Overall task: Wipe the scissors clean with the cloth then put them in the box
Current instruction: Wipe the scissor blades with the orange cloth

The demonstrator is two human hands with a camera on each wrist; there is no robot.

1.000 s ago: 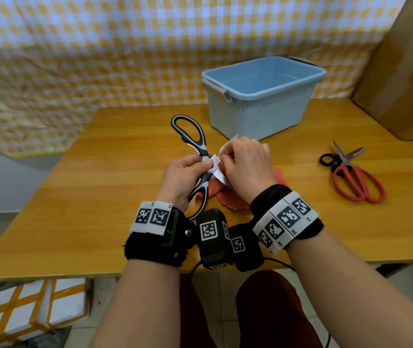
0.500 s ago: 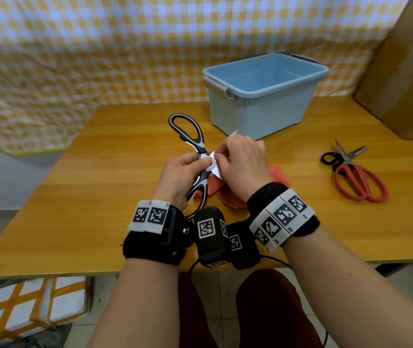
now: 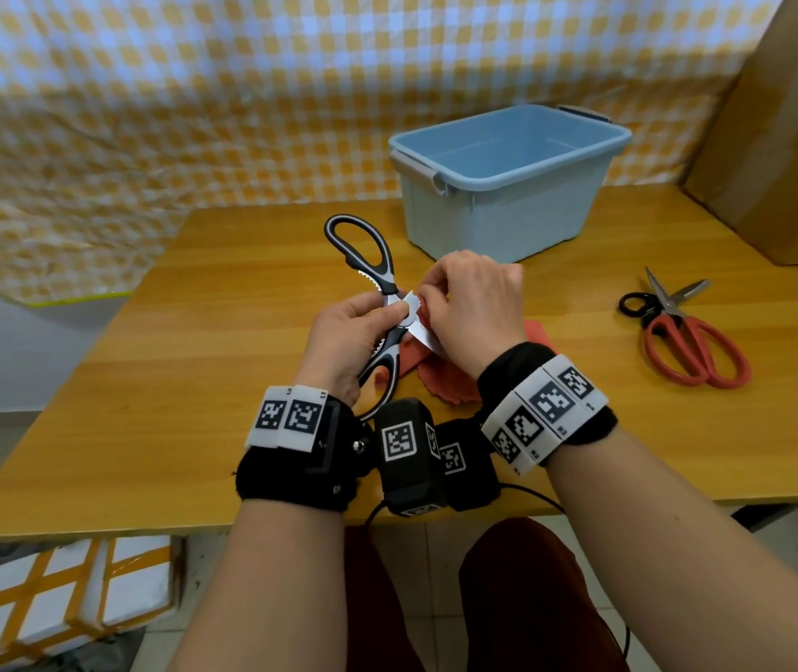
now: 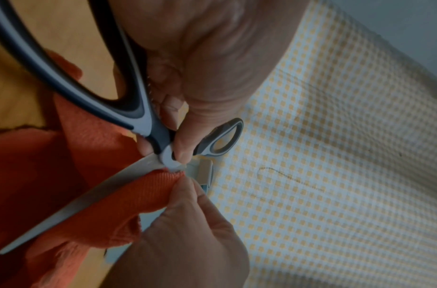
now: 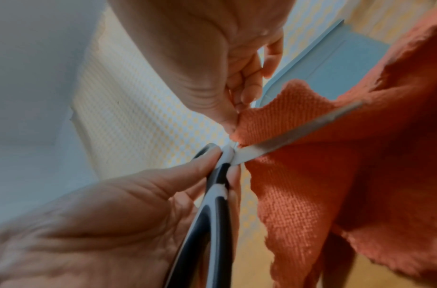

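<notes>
Item: black-and-grey scissors (image 3: 376,303); location: held above the desk (image 3: 193,371), in front of the blue box (image 3: 508,186), blades spread wide; one handle loop points away toward the checked backdrop, the other lies under the left palm.

Left hand (image 3: 343,341): grip clenched on the scissors at the pivot, thumb on top and fingers beneath, as both wrist views confirm.

Right hand (image 3: 477,308): grip pinching the orange cloth (image 5: 311,175) round one blade just beside the pivot; the rest of the cloth hangs down to the desk; the other blade (image 4: 76,202) runs bare across the cloth in the left wrist view.

Box: open-topped, standing on the desk beyond the hands; nothing can be seen inside it.

Other stock: red-handled scissors (image 3: 683,341) lying on the desk well to the right, untouched.

Step in hand, as judged: wiping, first pair, at the root of a blade; boxing not yet begun.

Next move, as judged: draw the pinched cloth outward along the blade toward its tip, fingers kept on the flats and off the edge; left grip to hold the pivot steady so the blades do not swing shut on the cloth or fingers; second blade likely needs the same treatment; only then close the scissors and carry them forward into the box.
</notes>
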